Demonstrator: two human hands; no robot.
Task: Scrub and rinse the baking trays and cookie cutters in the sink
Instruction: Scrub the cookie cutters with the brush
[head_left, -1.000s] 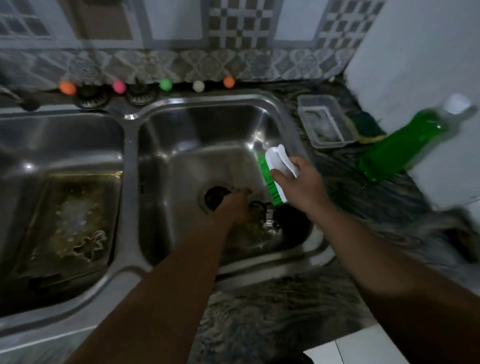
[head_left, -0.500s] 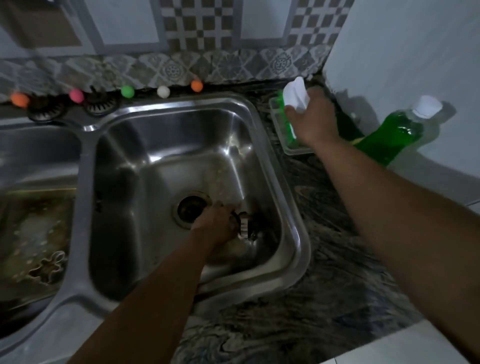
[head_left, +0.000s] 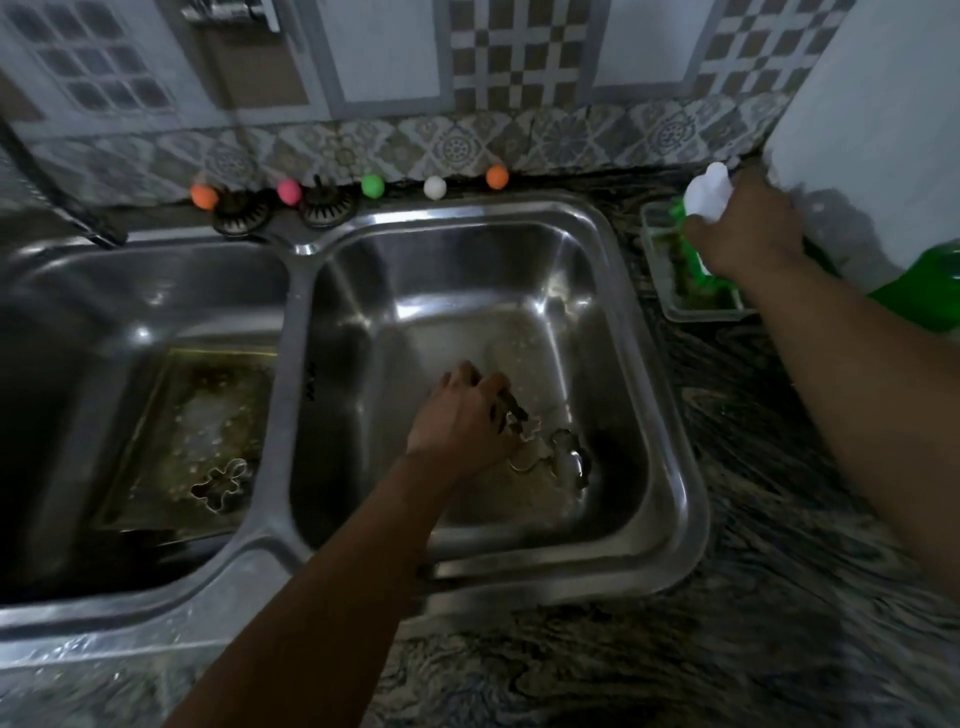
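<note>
Since the earlier frame, little is changed; the brush (head_left: 702, 208) is kept gripped by the right hand (head_left: 748, 231) over the plastic tray (head_left: 701, 312). Cookie cutters (head_left: 550, 447) are apparently pinched by the left hand (head_left: 460, 423) in the sink (head_left: 670, 467).

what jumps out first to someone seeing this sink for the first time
The right hand holds a white and green scrub brush over a clear tub right of the sink, beside a green soap bottle. In the right basin the left hand grips metal cookie cutters. A dirty baking tray lies in the left basin.
</note>
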